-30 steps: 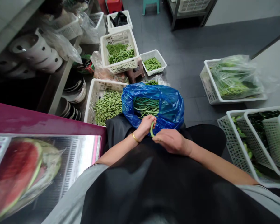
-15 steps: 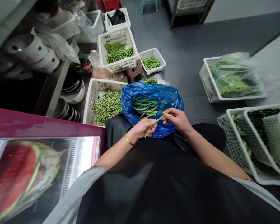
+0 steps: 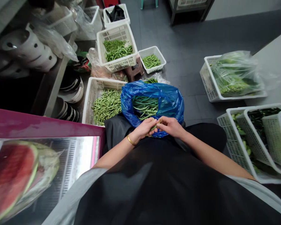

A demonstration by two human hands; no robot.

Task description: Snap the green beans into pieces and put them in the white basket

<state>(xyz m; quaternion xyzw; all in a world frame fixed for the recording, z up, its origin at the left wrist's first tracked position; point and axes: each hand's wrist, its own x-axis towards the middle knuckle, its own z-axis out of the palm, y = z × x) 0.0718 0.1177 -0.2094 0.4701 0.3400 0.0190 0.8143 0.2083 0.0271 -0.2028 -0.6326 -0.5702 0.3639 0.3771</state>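
Over the near edge of the blue plastic bag, my two hands meet. My left hand, with a gold bangle at the wrist, is closed round green bean pieces. The fingertips of my right hand pinch at the same beans, touching the left fingers. Long green beans lie inside the open bag on my lap. Left of the bag, a white basket holds a heap of short bean pieces.
Beyond the bag stand a raised white basket of greens and a small white basket of beans. More vegetable baskets are at the right. A pink-edged counter with cut watermelon is at the near left.
My right hand has moved down and left, against my left hand. The long bean stretched between them before now shows only as short pieces at the fingers.
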